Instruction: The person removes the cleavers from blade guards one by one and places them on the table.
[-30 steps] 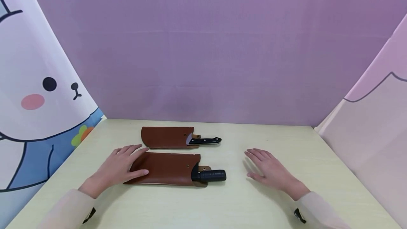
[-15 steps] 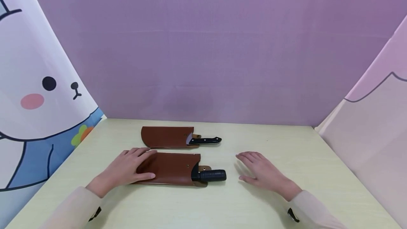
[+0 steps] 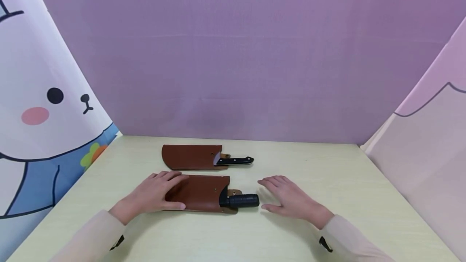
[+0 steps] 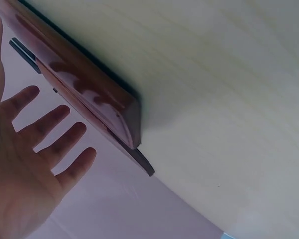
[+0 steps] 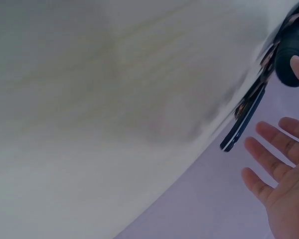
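A brown leather knife sheath lies on the table. A thick black knife handle sticks out of its right end, and the blade is hidden inside. My left hand hovers over the sheath's left part, and the left wrist view shows its spread fingers apart from the leather. Just right of the handle's end, my right hand is held with loosely bent fingers and nothing in it. Behind lies a second brown sheath, holding a knife with a riveted black handle; neither hand is on it.
The pale wooden table ends at a purple backdrop. A printed cloth with a cartoon animal slants along the left side, and a pale pink one along the right. A strip of table separates the two sheaths.
Both hands have moved inward: the left one rightward along the nearer sheath, the right one leftward to the thick handle's end. The sheaths and knives have not moved.
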{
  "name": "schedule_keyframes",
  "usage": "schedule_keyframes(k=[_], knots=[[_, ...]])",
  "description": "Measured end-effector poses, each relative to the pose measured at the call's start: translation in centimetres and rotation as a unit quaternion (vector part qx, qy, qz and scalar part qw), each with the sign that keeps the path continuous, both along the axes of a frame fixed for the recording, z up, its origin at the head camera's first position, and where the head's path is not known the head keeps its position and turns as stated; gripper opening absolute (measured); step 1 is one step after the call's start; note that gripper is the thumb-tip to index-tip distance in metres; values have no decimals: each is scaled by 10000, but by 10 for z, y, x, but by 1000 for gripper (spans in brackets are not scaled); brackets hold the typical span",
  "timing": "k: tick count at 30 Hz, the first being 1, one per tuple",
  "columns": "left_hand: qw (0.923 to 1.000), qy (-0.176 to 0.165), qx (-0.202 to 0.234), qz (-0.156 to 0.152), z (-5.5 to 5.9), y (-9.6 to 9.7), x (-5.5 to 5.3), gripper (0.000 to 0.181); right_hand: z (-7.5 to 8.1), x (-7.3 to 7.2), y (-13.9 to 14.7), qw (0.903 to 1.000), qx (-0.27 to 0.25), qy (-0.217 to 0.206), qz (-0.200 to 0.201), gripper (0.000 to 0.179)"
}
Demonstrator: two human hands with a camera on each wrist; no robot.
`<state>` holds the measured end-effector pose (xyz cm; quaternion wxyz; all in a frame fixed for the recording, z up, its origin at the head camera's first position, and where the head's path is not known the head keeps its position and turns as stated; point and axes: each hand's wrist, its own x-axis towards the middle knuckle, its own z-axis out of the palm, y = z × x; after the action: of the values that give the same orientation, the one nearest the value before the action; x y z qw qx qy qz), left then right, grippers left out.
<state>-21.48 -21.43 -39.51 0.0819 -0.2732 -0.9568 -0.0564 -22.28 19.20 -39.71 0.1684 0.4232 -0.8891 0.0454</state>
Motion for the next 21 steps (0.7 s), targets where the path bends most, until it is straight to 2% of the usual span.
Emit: schedule_keyframes(k=[7,21], knots=[[9995,-286,77,-145,3,8,-1,86,5,2,-15,9996,17,-224,149,61],[9978,-533,53,-382,0,14,-8,92,9,2,-44,9972,168,-587,435,52]])
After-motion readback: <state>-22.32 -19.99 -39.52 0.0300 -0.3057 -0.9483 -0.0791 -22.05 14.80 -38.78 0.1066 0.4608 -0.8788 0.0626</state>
